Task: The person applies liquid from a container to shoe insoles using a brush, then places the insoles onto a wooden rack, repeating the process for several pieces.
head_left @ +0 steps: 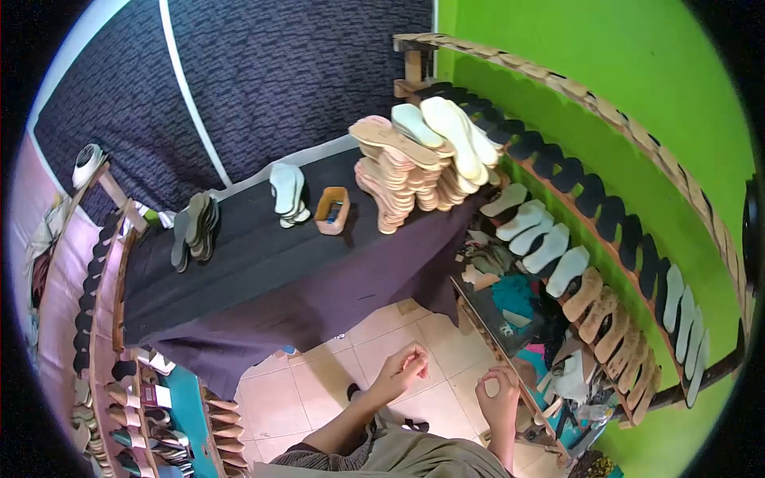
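Observation:
My left hand (402,370) hovers over the tiled floor in front of the cloth-covered table, its fingers curled in towards the thumb with nothing seen in them. To its right, my right hand (499,392) is bent into a loose ring, thumb and fingertips close together, and also looks bare. Neither hand touches the table (263,267). Tall stacks of insoles (398,179) stand on its right end. A small tan box (332,211) with small blue items inside, pale insoles (288,193) and dark grey insoles (195,229) lie further left.
Along the green wall, racks hold black soles (590,187), white insoles (546,247) and brown insoles (610,327). Below them a low bench (510,350) carries scraps of teal material (514,295). Shoes (227,430) line shelves at the lower left. A dark patterned curtain (295,80) hangs behind.

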